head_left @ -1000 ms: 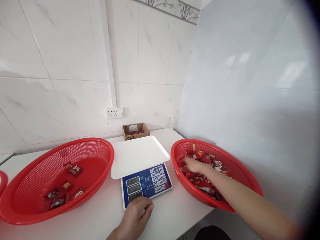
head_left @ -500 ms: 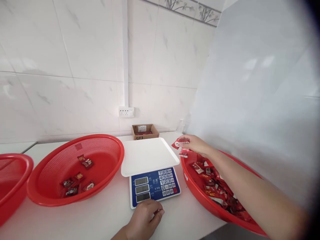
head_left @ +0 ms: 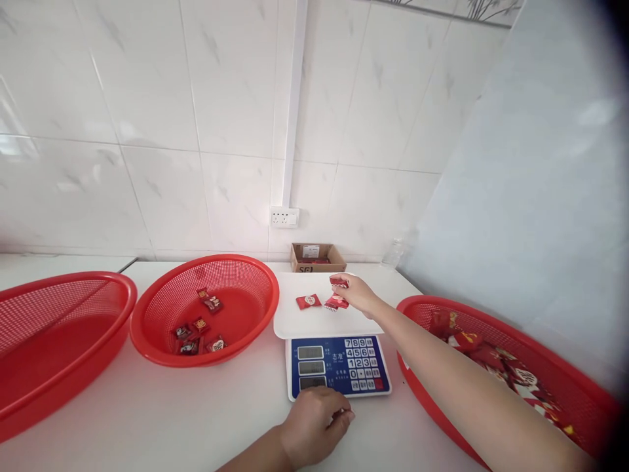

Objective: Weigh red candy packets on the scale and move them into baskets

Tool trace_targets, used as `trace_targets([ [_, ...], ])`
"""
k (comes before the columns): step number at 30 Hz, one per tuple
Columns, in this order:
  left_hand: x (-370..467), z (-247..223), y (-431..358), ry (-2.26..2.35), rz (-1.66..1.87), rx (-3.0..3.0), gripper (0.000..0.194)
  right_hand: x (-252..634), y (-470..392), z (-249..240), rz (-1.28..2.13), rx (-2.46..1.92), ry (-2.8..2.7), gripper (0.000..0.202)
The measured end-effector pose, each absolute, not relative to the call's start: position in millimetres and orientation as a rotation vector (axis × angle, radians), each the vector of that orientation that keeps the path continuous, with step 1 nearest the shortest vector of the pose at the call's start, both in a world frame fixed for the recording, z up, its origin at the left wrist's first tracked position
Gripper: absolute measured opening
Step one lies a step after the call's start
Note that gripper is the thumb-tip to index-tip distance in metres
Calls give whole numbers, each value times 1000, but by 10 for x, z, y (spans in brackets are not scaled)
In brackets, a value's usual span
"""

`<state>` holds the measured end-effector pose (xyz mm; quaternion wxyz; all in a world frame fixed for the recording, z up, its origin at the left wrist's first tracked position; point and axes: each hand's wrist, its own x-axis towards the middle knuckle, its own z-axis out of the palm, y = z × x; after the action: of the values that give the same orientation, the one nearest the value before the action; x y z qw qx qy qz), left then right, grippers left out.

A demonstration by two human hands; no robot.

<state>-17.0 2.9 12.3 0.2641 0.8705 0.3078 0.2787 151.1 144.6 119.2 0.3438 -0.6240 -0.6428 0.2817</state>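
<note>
Over the white weighing tray point(head_left: 295, 324) of a blue scale point(head_left: 339, 380), my right hand point(head_left: 356, 295) pinches red wrapped packets point(head_left: 338, 300). One more red packet point(head_left: 308, 301) lies on the tray to the left of them. My left hand point(head_left: 317, 426) rests at the front edge of the scale with curled fingers, by the lowest display; whether anything is inside them is hidden. Under my right forearm, a red basket point(head_left: 417, 387) holds many red packets point(head_left: 525, 380).
Left of the scale stands a red basket point(head_left: 255, 341) with several dark red packets point(head_left: 189, 341). Another red basket point(head_left: 73, 387) is at the far left. A small cardboard box point(head_left: 319, 267) sits behind the tray, near the wall socket point(head_left: 284, 217).
My right hand has moved left from the right basket's edge to over the tray. A red packet now lies on the tray. The view has turned slightly left.
</note>
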Motion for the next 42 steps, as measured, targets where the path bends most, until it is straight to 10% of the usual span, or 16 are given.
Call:
trace_targets([
  [42,-107,124,-22,719,659,2314,17,2902,699,1435,479,-1633,-1188,36],
])
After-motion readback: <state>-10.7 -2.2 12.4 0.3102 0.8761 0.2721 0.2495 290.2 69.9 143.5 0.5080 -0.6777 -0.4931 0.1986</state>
